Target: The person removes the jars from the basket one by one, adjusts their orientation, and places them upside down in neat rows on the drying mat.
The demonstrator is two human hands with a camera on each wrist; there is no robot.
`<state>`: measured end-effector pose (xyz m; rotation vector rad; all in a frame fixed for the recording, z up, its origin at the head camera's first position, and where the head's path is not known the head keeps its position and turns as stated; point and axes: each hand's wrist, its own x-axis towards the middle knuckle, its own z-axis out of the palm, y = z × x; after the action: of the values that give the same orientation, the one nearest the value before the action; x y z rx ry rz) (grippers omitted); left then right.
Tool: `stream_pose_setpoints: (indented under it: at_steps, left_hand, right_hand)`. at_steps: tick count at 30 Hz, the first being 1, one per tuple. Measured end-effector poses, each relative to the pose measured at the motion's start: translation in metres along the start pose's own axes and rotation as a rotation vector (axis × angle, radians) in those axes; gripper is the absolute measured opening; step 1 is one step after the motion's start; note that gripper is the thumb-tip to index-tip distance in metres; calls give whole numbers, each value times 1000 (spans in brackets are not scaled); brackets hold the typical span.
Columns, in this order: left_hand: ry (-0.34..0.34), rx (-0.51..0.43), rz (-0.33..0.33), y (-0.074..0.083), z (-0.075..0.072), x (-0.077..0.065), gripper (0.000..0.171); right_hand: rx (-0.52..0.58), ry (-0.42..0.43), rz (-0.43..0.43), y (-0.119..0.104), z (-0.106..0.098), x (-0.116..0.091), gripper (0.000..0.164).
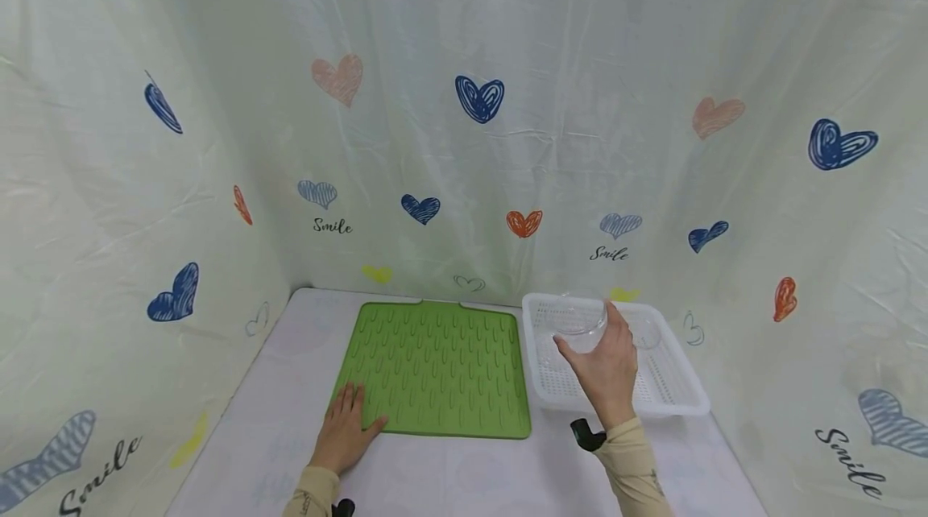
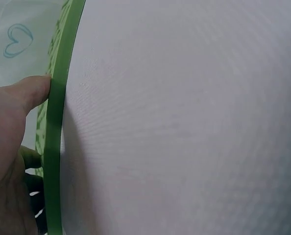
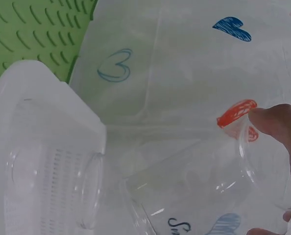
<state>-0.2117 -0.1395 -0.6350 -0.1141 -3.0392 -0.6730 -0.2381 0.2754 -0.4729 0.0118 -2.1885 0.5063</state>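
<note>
My left hand (image 1: 344, 432) rests on the near left corner of a green mat (image 1: 442, 372) with raised ridges; its fingers lie extended on the surface. In the left wrist view, the thumb (image 2: 35, 90) touches the mat's edge. With thumb and fingers spread around it, my right hand (image 1: 607, 368) grips a clear drinking glass (image 1: 582, 322) above a white perforated basket (image 1: 667, 404). The right wrist view shows the glass (image 3: 184, 181) see-through, its rim near the thumb. Another clear glass (image 1: 644, 333) is inside the basket, only faintly visible.
A white-covered table (image 1: 428, 477) carries the mat and the basket side by side, the basket on the right. Pale curtains (image 1: 428, 146) printed with hearts and "Smile" stand behind and on both sides. Dark devices sit at both wrists.
</note>
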Motion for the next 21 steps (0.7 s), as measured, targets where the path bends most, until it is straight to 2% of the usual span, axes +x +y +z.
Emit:
stream_pose_setpoints:
  at_steps: [6, 15, 21]
  left_hand:
    - [-8, -13, -1, -1, -1, 1, 84]
    - [-44, -33, -19, 2, -10, 3, 82]
    - [-71, -61, -16, 10, -27, 7, 74]
  right_hand:
    - [-31, -48, -104, -9, 6, -5, 105]
    - [-88, -132, -251, -18, 11, -7, 105]
    - [-119, -167, -339, -24, 16, -11, 104]
